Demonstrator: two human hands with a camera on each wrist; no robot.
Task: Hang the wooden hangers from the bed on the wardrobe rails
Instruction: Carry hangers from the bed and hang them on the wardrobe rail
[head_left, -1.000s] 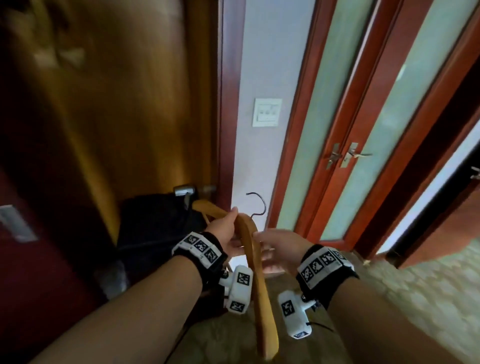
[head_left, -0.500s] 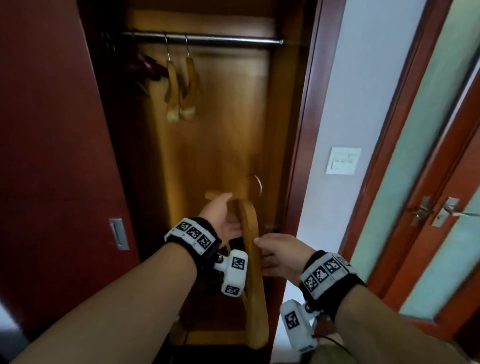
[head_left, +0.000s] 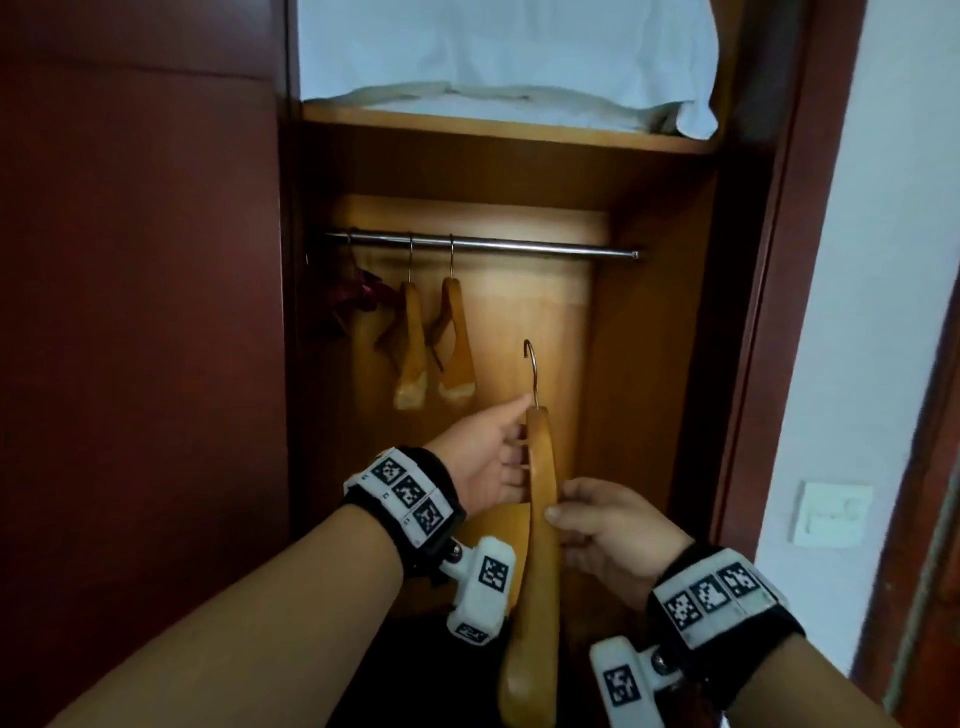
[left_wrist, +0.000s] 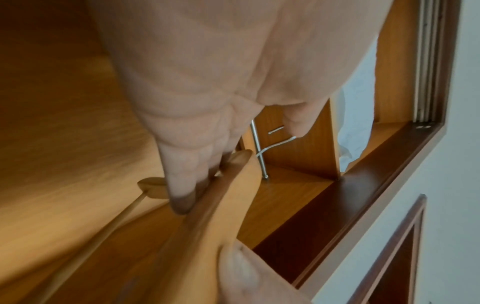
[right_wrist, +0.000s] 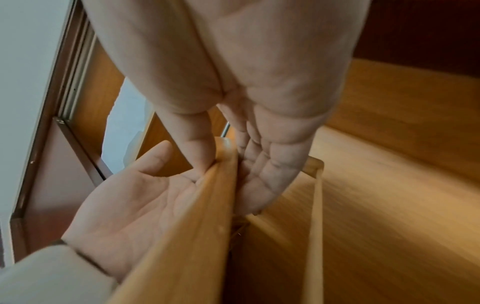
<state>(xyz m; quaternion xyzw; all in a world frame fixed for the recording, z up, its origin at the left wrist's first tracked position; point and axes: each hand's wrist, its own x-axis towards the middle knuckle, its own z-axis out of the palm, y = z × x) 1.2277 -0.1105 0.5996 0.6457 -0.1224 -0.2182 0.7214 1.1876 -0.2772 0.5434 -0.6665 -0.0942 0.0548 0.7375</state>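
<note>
Nearest the camera, the right hand (head_left: 602, 540) pinches the near arm of a honey-coloured curved wooden hanger (head_left: 537, 561), thumb on the left face and fingers (right_wrist: 262, 176) curled against the right face. Just beyond it, the left hand (head_left: 488, 457) grips the hanger close to its top, fingers (left_wrist: 182, 181) wrapped round the wood and thumb lying along the upper edge.

The hanger is seen edge-on. Its long axis runs from near to far, the near tip low by the wrists and the middle raised towards the wardrobe. A thin wooden crossbar (right_wrist: 313, 226) runs under it. Its silver metal hook (head_left: 531, 371) stands upright above the left hand, below the rail and apart from it.

Farther in, a chrome wardrobe rail (head_left: 483, 244) spans the wooden compartment from left to right. Two more wooden hangers (head_left: 434, 348) hang from its left part, also edge-on, with a dark red item (head_left: 363, 296) at the far left. Above the rail, a shelf (head_left: 509, 132) carries folded white bedding (head_left: 509, 52). A dark red sliding door (head_left: 140, 338) stands at left, and a white wall switch (head_left: 831, 514) at right.
</note>
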